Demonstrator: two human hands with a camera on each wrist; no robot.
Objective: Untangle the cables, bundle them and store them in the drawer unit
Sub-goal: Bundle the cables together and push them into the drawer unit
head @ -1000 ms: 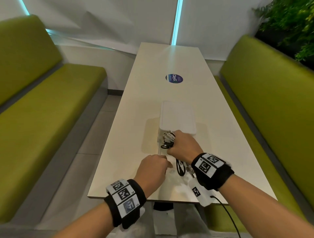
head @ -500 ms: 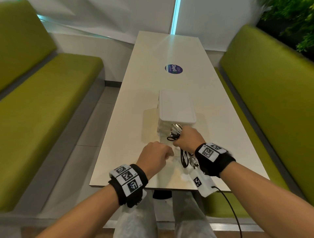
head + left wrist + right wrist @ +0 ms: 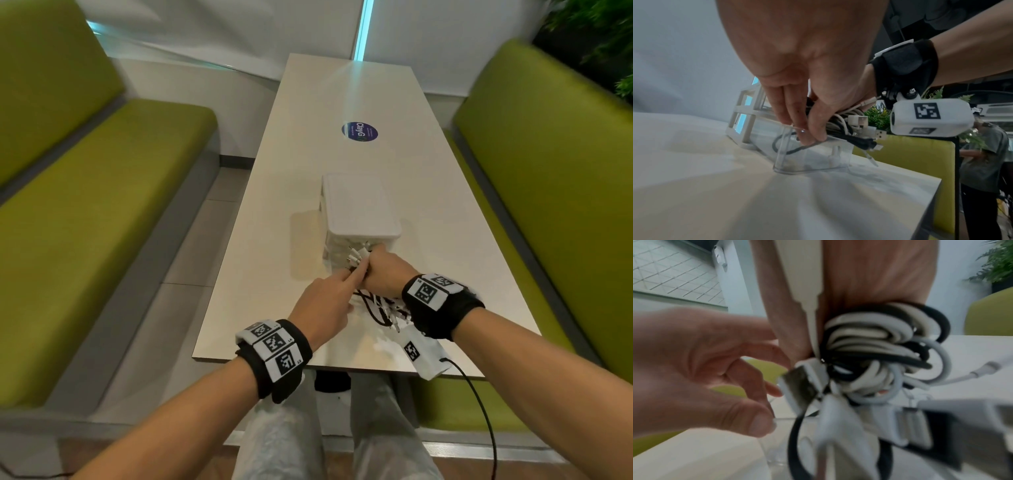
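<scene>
Where the room is widest, two olive-green benches [image 3: 102,219] are seen flanking a long, pale table [image 3: 342,102], with white wall panels and a vertical strip of blue light behind it; dark green foliage [image 3: 596,41] is glimpsed in the far right corner, and grey floor tiles show between the left bench and the table; a glossy sheen is carried by the tabletop, and a round dark-blue sticker [image 3: 359,132] is fixed near its middle; toward the near end a white drawer unit [image 3: 361,209] is stood, and from its base a clear plastic drawer [image 3: 813,155] is pulled out toward the person, resting on the table; in the left wrist view another person is seen standing behind the right bench. A bundle of black and white cables [image 3: 875,353] is held just above the open drawer, wrapped in the curled fingers of the right hand [image 3: 380,274], with USB plugs jutting from it and one black loop hanging down into the drawer; the rim of the drawer's near corner is pinched by the left hand [image 3: 325,308], thumb against fingertips, right beside the bundle.
</scene>
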